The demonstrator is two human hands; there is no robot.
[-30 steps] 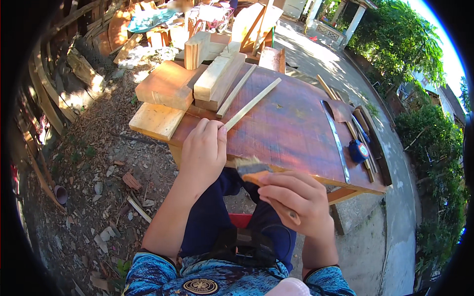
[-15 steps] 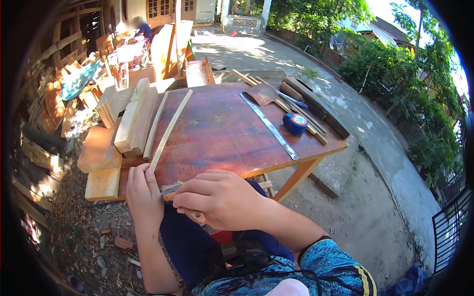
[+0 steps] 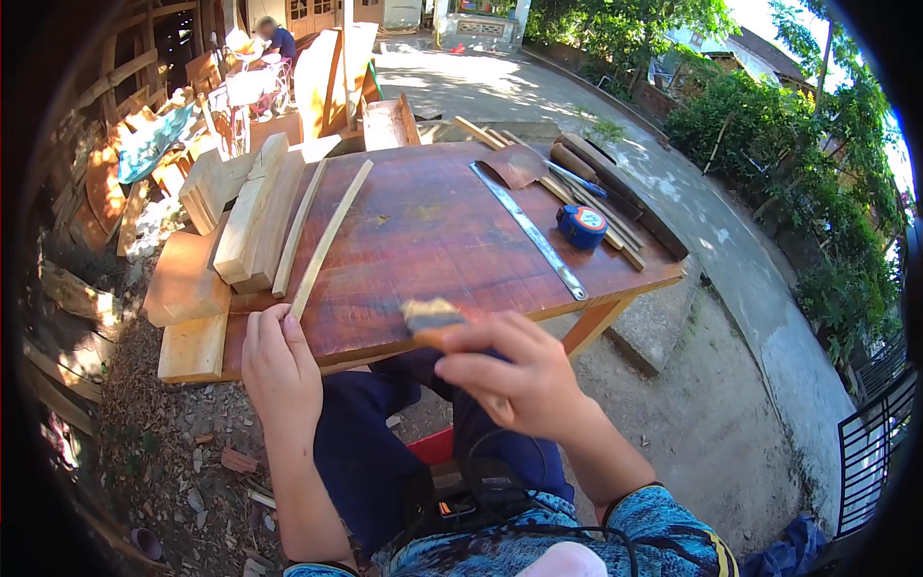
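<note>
My left hand (image 3: 279, 361) is at the table's near left edge, its fingers closed on the near end of a thin wooden strip (image 3: 334, 231). The strip lies slanting away across the reddish-brown wooden table (image 3: 423, 245). Over the near edge, further right, my right hand (image 3: 519, 370) grips a flat paintbrush (image 3: 433, 315) by its wooden handle. Its pale bristles point up and left, apart from the strip and slightly blurred. Left of the held strip lies a second thin strip (image 3: 300, 226), beside thick wooden blocks (image 3: 261, 216).
A metal ruler (image 3: 529, 231) and a blue tape measure (image 3: 582, 227) lie on the right. Behind them are a brown sheet (image 3: 514, 165), a blue pen-like tool (image 3: 577, 180) and several narrow strips. A board (image 3: 192, 351) juts out front left. Another person (image 3: 279, 43) sits far back.
My right hand has swung right, taking the paintbrush away from my left hand and the strip's near end. My left hand still holds the strip in nearly the same place.
</note>
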